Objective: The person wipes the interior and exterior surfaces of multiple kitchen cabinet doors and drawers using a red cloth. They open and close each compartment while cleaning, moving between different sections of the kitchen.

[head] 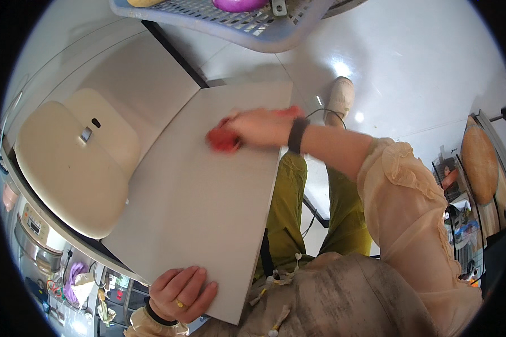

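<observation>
A broad, pale rectangular panel (pixel 194 202) lies before me, its right edge beside my knees. My right hand (pixel 257 127), blurred, is closed around a red cloth (pixel 224 139) on the panel's upper part. One end of the cloth sticks out past the wrist side of the hand. My left hand (pixel 183 295) rests on the panel's near end, fingers and thumb on its surface, and wears a ring. Left of the panel sits a cream, rounded plastic object (pixel 71 168) with a hinged-looking part and a dark slot; I cannot tell what it is.
A blue plastic basket (pixel 274 44) holding a purple item (pixel 240 4) stands at the top. A rice cooker (pixel 38 227) and clutter lie beyond the table's left rim. To the right are a wire rack (pixel 464 236) and an oval wooden board (pixel 480 164). A cable crosses near my shoe (pixel 340 97).
</observation>
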The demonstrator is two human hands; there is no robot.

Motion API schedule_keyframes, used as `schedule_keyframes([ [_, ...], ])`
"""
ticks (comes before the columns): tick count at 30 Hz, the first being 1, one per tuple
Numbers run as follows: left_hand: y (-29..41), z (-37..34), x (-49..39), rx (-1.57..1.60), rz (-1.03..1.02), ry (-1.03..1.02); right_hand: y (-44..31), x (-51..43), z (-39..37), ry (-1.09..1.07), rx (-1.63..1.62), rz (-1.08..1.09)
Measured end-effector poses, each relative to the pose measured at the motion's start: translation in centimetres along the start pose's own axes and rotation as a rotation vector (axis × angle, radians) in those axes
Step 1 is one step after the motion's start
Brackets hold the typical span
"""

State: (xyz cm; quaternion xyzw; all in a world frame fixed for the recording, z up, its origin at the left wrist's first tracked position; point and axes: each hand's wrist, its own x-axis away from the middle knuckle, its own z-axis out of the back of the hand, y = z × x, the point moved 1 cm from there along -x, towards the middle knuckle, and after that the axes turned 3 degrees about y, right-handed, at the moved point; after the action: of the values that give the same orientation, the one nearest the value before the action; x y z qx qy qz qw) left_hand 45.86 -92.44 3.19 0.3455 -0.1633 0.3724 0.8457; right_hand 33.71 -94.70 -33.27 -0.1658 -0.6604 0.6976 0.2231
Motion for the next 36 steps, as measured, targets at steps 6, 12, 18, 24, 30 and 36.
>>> schedule_keyframes([
  [6,-0.3,0.3,-0.3,0.013,0.035,-0.007,17.5,3.2,0.2,0.094,0.223,-0.733],
  [12,-0.5,0.5,-0.2,-0.022,0.034,0.034,18.3,7.4,-2.1,0.595,-0.246,-0.827],
  [18,-0.1,0.4,-0.3,-0.034,0.06,0.084,4.9,9.7,-1.4,0.668,-0.528,-0.679],
  [24,-0.4,0.7,-0.7,-0.02,0.057,0.158,-14.1,13.1,0.2,0.595,-0.67,-0.474],
  [30,-1.0,1.4,-1.1,0.015,0.102,0.127,-9.1,11.4,-0.3,0.687,-0.775,-0.593],
  [36,-1.3,1.9,-0.9,0.024,0.115,0.056,13.4,7.1,-0.7,0.789,-0.446,-0.877],
])
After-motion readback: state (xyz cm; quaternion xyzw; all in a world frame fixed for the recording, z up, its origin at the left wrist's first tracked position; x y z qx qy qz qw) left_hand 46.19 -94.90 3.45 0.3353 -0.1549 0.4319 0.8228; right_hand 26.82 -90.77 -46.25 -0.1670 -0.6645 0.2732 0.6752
